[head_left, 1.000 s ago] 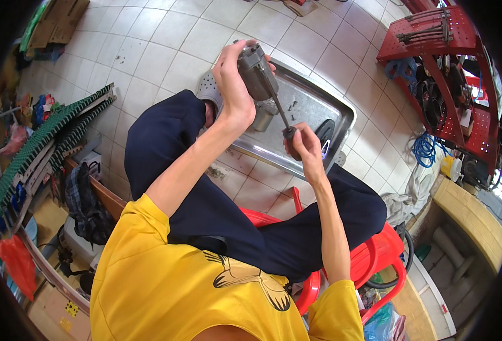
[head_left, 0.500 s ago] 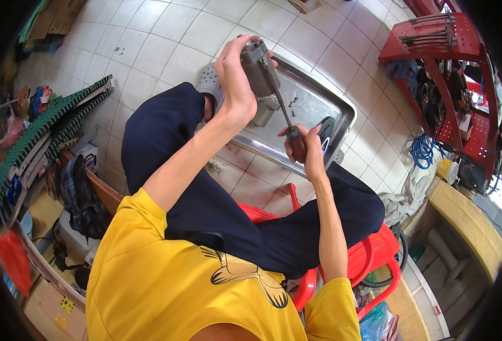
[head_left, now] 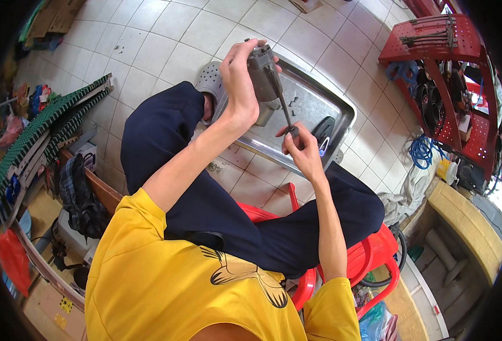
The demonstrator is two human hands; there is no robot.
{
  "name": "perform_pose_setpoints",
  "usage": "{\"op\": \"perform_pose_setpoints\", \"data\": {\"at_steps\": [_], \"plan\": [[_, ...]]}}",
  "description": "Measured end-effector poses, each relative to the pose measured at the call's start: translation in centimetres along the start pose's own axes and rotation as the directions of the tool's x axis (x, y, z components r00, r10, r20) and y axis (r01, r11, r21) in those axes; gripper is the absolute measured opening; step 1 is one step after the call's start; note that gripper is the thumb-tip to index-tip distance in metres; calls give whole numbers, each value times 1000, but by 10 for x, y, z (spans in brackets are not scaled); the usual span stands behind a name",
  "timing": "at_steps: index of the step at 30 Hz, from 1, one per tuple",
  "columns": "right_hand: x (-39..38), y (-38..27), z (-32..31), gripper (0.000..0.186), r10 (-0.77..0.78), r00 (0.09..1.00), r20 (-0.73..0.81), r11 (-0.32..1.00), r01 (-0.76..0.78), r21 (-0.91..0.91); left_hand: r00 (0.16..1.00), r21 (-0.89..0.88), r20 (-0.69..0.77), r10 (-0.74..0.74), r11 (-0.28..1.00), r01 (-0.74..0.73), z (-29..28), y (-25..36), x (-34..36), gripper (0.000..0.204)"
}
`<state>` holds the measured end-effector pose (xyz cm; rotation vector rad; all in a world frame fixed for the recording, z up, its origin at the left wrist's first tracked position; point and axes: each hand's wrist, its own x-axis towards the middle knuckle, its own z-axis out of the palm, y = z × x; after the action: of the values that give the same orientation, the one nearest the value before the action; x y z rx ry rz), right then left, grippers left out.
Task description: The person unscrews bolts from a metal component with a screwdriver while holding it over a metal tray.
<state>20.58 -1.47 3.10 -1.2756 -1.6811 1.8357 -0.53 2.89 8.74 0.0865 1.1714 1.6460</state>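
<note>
My left hand (head_left: 240, 85) is wrapped round a dark grey cylindrical motor-like metal part (head_left: 267, 79), held tilted above a metal tray (head_left: 319, 105). In my right hand (head_left: 306, 152) is the dark handle of a screwdriver (head_left: 285, 109). Its long shaft reaches up along the part's side toward the far end; the tip's exact seat is too small to make out. Beneath the part, a shorter grey metal cylinder (head_left: 265, 115) stands in the tray, partly covered. A few small dark screws (head_left: 294, 105) lie there too, and a black oval piece (head_left: 323, 129) sits near my right hand.
At the right stands a red perforated rack (head_left: 413, 42) with tools and parts on it. A coiled blue cable (head_left: 424, 150) lies on the floor beside it. Red plastic chairs (head_left: 376, 253) are under and beside me. Green-striped panels (head_left: 52, 125) lean at the left.
My right hand has turned on the screwdriver handle, fingers now pinching its top end. The metal part has shifted slightly right and toward me with my left hand.
</note>
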Motion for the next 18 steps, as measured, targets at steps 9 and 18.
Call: {"op": "perform_pose_setpoints", "data": {"at_steps": [9,18], "plan": [[-3,-4,-11,22,104,993,53,963,-114,245,1000,-27,-13,1,1000,-1,1,2,1,36],[1,4,-8,29,-19,961,-276,995,46,90,1000,22,21,-16,1000,15,-1,-1,0,40]]}}
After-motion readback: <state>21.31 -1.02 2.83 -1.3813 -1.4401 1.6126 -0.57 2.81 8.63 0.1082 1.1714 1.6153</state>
